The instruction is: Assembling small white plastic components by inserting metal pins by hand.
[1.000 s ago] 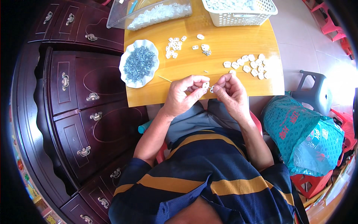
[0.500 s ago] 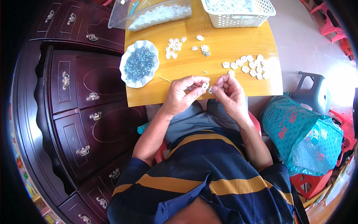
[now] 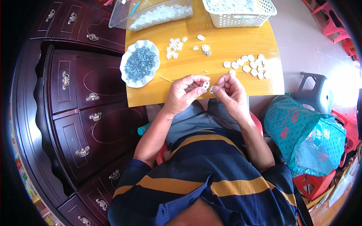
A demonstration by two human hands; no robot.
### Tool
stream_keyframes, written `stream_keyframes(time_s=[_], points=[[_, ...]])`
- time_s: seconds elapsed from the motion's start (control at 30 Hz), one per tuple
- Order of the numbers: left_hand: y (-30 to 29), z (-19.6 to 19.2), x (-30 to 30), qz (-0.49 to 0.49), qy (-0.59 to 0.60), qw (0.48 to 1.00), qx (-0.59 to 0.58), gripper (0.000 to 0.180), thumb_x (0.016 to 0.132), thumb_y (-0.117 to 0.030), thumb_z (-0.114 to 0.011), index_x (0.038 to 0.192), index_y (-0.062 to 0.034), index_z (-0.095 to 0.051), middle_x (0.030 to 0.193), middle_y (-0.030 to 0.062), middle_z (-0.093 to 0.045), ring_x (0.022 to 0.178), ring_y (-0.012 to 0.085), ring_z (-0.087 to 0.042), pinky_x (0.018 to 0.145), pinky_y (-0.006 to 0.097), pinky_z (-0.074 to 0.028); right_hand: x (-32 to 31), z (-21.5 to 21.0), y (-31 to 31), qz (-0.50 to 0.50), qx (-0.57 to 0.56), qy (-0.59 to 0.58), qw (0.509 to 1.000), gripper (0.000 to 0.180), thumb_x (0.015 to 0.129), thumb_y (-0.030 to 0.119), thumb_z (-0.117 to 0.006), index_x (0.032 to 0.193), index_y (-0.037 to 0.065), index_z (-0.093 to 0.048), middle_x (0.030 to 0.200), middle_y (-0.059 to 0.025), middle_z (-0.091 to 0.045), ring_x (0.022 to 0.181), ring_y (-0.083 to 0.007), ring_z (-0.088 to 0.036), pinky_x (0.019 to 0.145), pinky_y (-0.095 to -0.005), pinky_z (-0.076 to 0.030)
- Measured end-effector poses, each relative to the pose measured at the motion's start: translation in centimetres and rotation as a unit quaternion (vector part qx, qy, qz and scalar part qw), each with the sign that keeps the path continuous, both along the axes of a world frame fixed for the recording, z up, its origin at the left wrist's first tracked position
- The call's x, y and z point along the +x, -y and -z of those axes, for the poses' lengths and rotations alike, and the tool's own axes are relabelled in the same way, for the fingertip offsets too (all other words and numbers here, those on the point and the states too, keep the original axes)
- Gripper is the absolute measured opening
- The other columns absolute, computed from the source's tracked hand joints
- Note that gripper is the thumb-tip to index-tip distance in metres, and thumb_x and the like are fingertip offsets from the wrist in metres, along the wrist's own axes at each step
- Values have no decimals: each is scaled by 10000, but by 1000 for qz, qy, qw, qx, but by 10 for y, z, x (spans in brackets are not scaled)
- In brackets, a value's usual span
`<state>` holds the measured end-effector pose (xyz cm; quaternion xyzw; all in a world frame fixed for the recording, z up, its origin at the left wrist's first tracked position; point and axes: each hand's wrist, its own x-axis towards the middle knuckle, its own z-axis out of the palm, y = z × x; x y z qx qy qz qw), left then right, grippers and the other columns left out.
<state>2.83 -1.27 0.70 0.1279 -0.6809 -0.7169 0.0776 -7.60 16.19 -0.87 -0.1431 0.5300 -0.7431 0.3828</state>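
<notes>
My left hand (image 3: 185,93) pinches a small white oval plastic piece with holes (image 3: 206,85) between thumb and fingers, over the table's near edge. Close on its right, my right hand (image 3: 230,93) is closed on a smaller whitish piece (image 3: 212,89), partly hidden by the fingertips. The two pieces are almost touching; whether they meet I cannot tell. Just beyond my right fingers lies another white piece (image 3: 232,72), at the near end of a group of rounded white pieces (image 3: 246,69). A tiny metal pin (image 3: 206,71) rests on the table beyond my hands.
On the yellow wooden table (image 3: 181,67) stand a scalloped white dish of screws (image 3: 155,71), a clear bin of white parts (image 3: 162,19) and a perforated white basket (image 3: 241,22). Small white parts (image 3: 174,47) lie between. Dark drawers (image 3: 68,86) flank the left; a teal bag (image 3: 298,132) is at right.
The oval piece in my left hand has tilted slightly, with its holes showing more plainly. Both hands hold nearly the same place; the whole view has shifted a little.
</notes>
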Motion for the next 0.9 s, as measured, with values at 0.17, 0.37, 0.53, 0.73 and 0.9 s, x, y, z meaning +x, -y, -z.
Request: stream_keyframes(time_s=[0.17,0.37,0.53,0.73,0.9], points=[[-1,-1,-1,3,-11,996,-93,282,951,31,-700,1231,-6,-691,990,18,-713,918,76,-676,859,237,-558,0,2,0,4,19,-17,1000,138,969,1,-683,1050,37,-578,890,40,-611,797,-17,-555,725,-186,-473],[-4,0,0,-8,2,999,-43,265,957,40,-682,1219,0,-685,1004,20,-711,917,76,-676,848,236,-558,0,1,0,11,19,-21,1000,144,962,2,-690,1051,37,-582,887,43,-611,784,-15,-547,709,-180,-462],[-6,-1,-2,-15,9,1000,11,264,965,44,-672,1226,10,-671,1017,20,-707,919,73,-673,847,230,-559,0,2,0,12,17,-19,1000,145,962,0,-690,1052,37,-582,892,42,-610,789,-15,-549,716,-179,-463],[-8,-2,-4,-16,4,1000,-17,224,969,47,-673,1191,14,-670,1013,24,-708,917,69,-675,844,225,-561,0,-1,-1,15,24,-18,999,120,977,20,-678,1075,32,-609,899,40,-615,805,-17,-558,734,-178,-466],[-10,-1,-5,-19,-13,997,-69,216,958,44,-685,1169,3,-677,993,21,-721,890,65,-682,811,225,-565,-3,-4,-3,-10,15,4,1000,95,1000,53,-665,1082,27,-625,918,38,-630,802,-15,-562,722,-177,-474]])
